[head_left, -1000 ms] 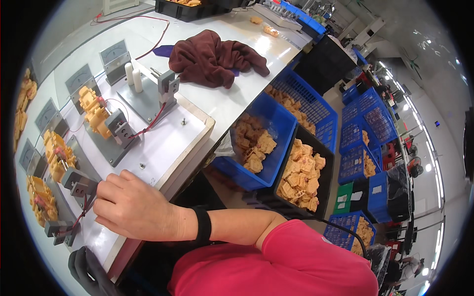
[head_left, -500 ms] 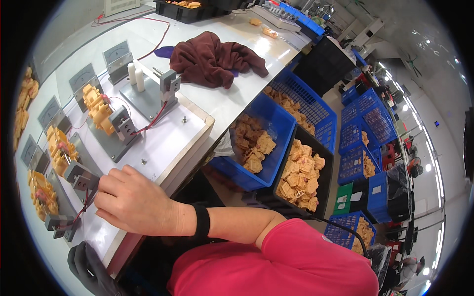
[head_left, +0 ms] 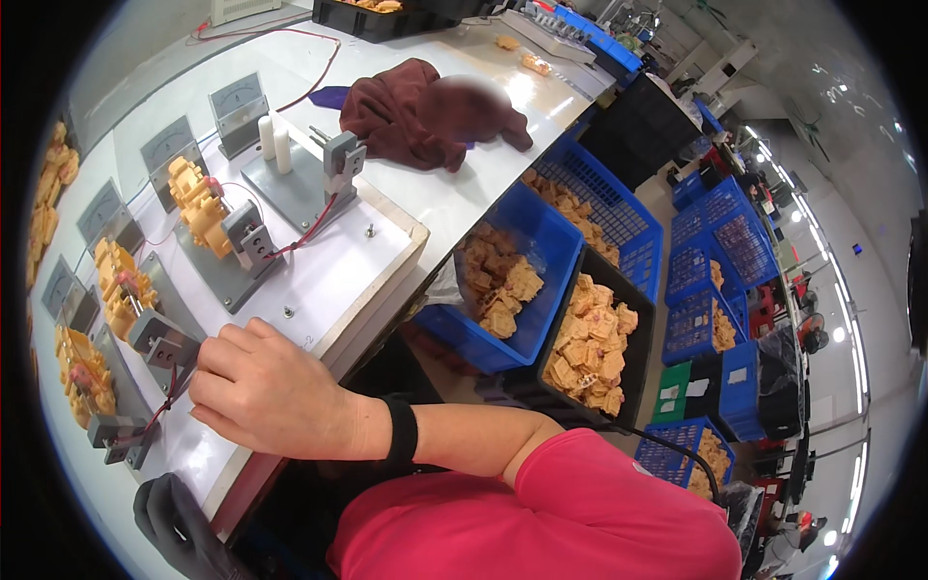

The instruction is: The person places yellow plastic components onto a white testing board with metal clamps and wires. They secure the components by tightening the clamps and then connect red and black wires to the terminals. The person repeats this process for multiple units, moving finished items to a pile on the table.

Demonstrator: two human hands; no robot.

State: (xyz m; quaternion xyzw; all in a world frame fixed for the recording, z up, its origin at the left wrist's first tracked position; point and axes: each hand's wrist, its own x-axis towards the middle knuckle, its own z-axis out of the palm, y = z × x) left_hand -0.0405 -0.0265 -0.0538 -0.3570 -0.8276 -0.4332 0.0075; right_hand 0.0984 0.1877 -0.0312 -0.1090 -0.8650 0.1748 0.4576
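My right hand rests at the front edge of a white board, back of the hand up and fingers curled in. Its fingertips are hidden, so what they hold, if anything, does not show. Just beyond the knuckles stands a grey clamp block with red and black wires. A yellow plastic geared part sits against that block. Similar yellow parts sit on the fixtures either side, one farther and one nearer. The farthest fixture carries two white posts and no yellow part. My left hand is out of sight.
Several dial meters stand behind the fixtures. A brown cloth lies on the table. Right of the table, a blue bin and a black bin hold yellow parts. Something dark grey and folded hangs by the near corner.
The whole view has shifted slightly, so the table and fixtures sit a little farther right. My right hand keeps its curled shape beside the same clamp block.
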